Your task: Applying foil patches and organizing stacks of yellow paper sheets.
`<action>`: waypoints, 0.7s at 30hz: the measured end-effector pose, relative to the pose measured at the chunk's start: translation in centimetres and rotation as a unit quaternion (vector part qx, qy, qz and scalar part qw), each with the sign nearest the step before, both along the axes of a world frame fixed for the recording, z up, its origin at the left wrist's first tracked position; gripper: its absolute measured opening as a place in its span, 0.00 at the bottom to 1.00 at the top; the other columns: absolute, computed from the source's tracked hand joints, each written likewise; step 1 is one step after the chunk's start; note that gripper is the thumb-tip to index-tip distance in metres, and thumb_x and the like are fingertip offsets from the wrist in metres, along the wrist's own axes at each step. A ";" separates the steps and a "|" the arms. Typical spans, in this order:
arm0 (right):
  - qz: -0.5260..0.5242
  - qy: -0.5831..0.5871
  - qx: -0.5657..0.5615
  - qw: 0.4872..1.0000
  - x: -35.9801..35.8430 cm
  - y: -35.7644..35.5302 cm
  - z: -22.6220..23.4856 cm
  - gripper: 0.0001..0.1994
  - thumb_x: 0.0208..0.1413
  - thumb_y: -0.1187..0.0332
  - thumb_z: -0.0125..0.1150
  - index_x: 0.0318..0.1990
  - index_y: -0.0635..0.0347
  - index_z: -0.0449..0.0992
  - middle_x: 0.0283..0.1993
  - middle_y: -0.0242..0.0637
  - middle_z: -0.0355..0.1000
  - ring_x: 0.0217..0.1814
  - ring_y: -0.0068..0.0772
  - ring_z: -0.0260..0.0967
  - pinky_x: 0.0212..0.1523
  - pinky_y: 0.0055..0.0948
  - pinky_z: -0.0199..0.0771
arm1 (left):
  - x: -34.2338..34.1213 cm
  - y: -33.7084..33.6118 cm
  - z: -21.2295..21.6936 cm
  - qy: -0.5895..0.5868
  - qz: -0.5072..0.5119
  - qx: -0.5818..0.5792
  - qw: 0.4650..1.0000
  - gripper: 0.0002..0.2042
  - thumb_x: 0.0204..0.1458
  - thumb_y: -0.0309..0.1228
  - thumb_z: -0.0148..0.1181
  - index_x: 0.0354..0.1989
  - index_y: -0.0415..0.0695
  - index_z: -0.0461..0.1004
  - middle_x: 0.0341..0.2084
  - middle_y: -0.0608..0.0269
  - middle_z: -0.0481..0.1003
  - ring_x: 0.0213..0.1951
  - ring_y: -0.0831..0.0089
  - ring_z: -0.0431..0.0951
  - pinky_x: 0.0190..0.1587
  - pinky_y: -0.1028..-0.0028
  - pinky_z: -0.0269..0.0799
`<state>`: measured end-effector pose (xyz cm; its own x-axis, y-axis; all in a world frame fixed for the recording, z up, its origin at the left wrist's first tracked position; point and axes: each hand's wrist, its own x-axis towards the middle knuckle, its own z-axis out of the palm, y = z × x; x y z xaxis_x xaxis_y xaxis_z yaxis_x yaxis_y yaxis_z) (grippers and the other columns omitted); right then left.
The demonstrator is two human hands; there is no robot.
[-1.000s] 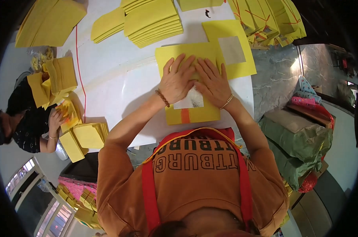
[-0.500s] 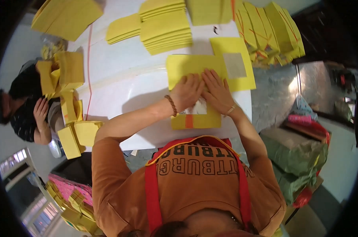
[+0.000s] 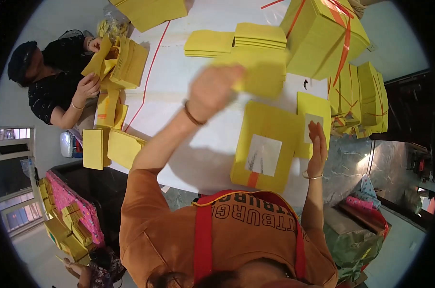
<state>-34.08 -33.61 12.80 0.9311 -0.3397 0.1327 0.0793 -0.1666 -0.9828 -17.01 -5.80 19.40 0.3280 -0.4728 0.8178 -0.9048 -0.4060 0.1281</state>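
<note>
My left hand is raised over the white table, blurred by motion, gripping a folded yellow paper sheet. My right hand lies flat with its fingers apart, by the right edge of a stack of yellow paper sheets. The top sheet of that stack carries a silvery square in its middle and an orange strip near me. A second yellow sheet with a silvery square lies just beyond my right hand.
Piles of folded yellow sheets sit at the far side. Large yellow bundles tied with red string stand at the right. At the left, another person handles yellow sheets. Pink and yellow packs fill a crate lower left.
My left hand has lifted off the stack and swung up and away with a yellow sheet. My right hand has slid to the stack's right edge. The view has shifted.
</note>
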 end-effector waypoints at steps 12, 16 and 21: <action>0.085 0.068 -0.184 0.977 0.6 1.1 -1.6 0.14 0.55 0.74 0.45 0.47 0.65 0.71 0.47 0.43 0.71 0.49 0.37 0.67 0.50 0.29 0.64 | 18.9 5.7 -12.9 -0.020 0.166 0.154 0.974 0.21 0.40 0.22 0.52 0.47 0.46 0.69 0.43 0.62 0.72 0.45 0.65 0.70 0.48 0.68 0.66; 0.072 0.079 -0.198 0.974 1.2 1.7 -1.3 0.12 0.53 0.74 0.47 0.44 0.65 0.72 0.43 0.43 0.72 0.45 0.39 0.67 0.48 0.30 0.64 | 18.8 5.5 -15.0 0.010 0.134 0.177 0.975 0.21 0.40 0.21 0.53 0.47 0.46 0.70 0.44 0.61 0.72 0.46 0.64 0.70 0.50 0.67 0.66; 0.083 0.059 -0.273 0.957 1.9 1.7 -0.9 0.11 0.52 0.74 0.49 0.42 0.64 0.73 0.40 0.43 0.72 0.42 0.40 0.67 0.47 0.32 0.63 | 19.0 5.9 -14.7 0.108 0.102 0.227 0.962 0.22 0.39 0.21 0.54 0.48 0.46 0.70 0.44 0.60 0.72 0.47 0.63 0.70 0.50 0.67 0.66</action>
